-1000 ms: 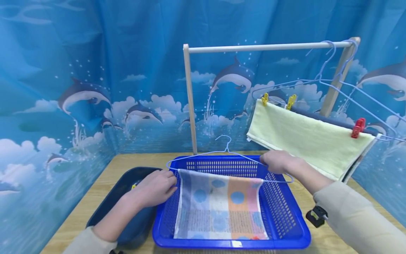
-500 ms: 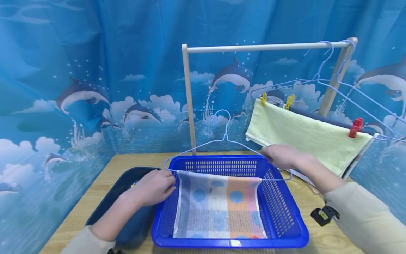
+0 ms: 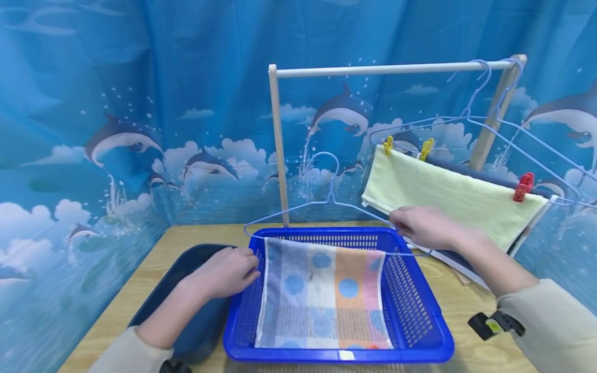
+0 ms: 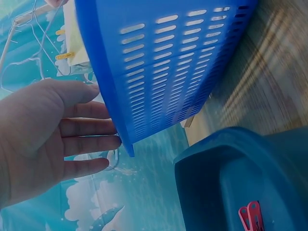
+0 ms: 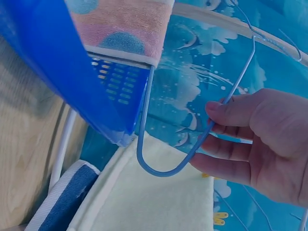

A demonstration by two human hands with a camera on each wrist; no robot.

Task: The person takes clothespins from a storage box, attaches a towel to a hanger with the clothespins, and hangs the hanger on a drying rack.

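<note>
A light blue wire hanger (image 3: 331, 201) stands tilted up over the blue basket, with a checked, dotted towel (image 3: 323, 290) draped over its bottom bar. My right hand (image 3: 426, 226) pinches the hanger's sloping right arm between thumb and fingers, plainly seen in the right wrist view where the hanger wire (image 5: 211, 126) passes under the thumb. My left hand (image 3: 230, 272) is by the basket's left rim. In the left wrist view this left hand (image 4: 57, 130) has its fingers extended, fingertips right at the rim of the basket (image 4: 113, 91), holding nothing.
A dark blue tub (image 3: 196, 316) with a red clothespin (image 4: 251, 216) inside stands left of the basket. Behind is a drying rack (image 3: 396, 70). On its right hang a pale yellow towel (image 3: 448, 191), yellow clips (image 3: 426, 149), a red clip (image 3: 524, 187) and hangers.
The hanger's hook has swung upward and the hanger has risen, drawing the towel's top edge slightly up. My right hand has moved slightly right with it. The left hand has stayed nearly still.
</note>
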